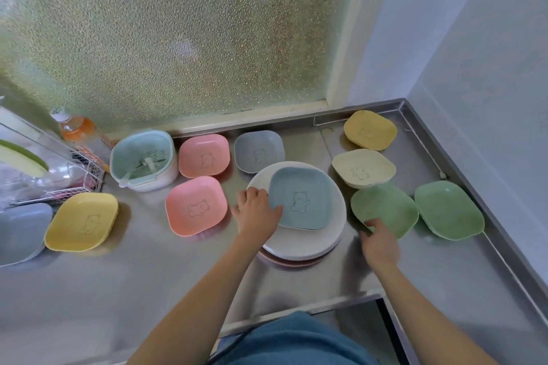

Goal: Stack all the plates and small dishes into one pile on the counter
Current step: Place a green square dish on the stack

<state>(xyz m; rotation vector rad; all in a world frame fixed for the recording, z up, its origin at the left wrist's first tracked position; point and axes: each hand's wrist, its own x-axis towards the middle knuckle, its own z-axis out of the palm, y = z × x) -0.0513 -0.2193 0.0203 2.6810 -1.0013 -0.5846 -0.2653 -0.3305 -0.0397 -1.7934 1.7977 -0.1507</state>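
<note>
Left hand [256,213] fingers curled on blue dish [301,198], seating it on the plate pile [302,241] w/ right hand [379,243] pinching green dish [385,210] rim, prob next up.

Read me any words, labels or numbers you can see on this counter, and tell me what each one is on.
No text can be read.
Orange drink bottle: its label carries print, too blurred to read.
Small dishes, such as the blue dish on the pile: an embossed bear figure only, no words.
</note>
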